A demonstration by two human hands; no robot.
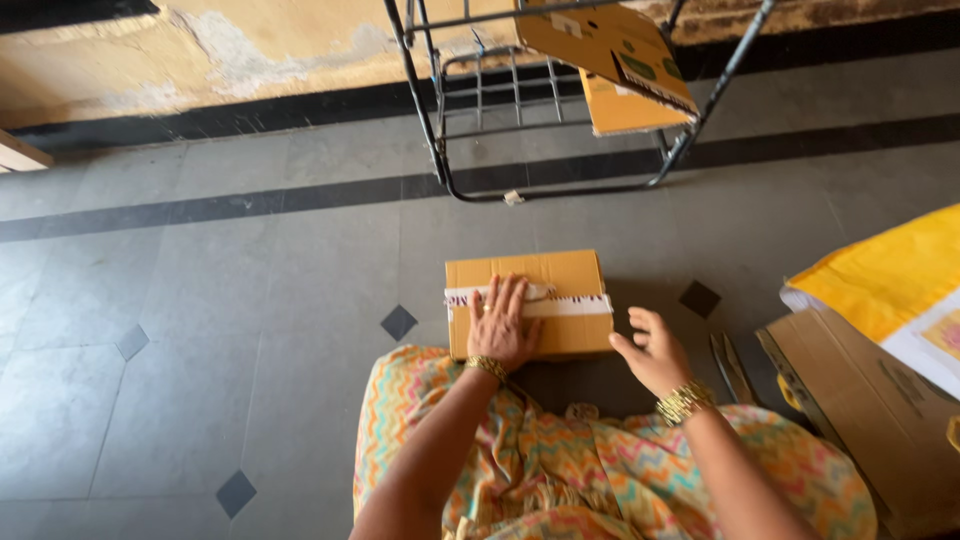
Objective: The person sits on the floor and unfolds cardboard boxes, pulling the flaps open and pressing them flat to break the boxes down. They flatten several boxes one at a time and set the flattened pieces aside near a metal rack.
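A small closed cardboard box [570,275] lies on the grey tiled floor in front of my knees. A strip of white printed tape [575,305] runs across its top. My left hand [500,325] rests flat on the box lid, fingers spread over the tape. Just off the box's right front corner hovers my right hand [652,352], fingers apart, holding nothing. Both wrists carry gold bangles. My lap is covered by colourful zigzag fabric.
A black metal wire rack [520,100] stands ahead, with flattened yellow cardboard [610,50] leaning in it. At right lie a large brown carton [870,410], a yellow-and-white sack [900,280] and scissors [730,365] on the floor.
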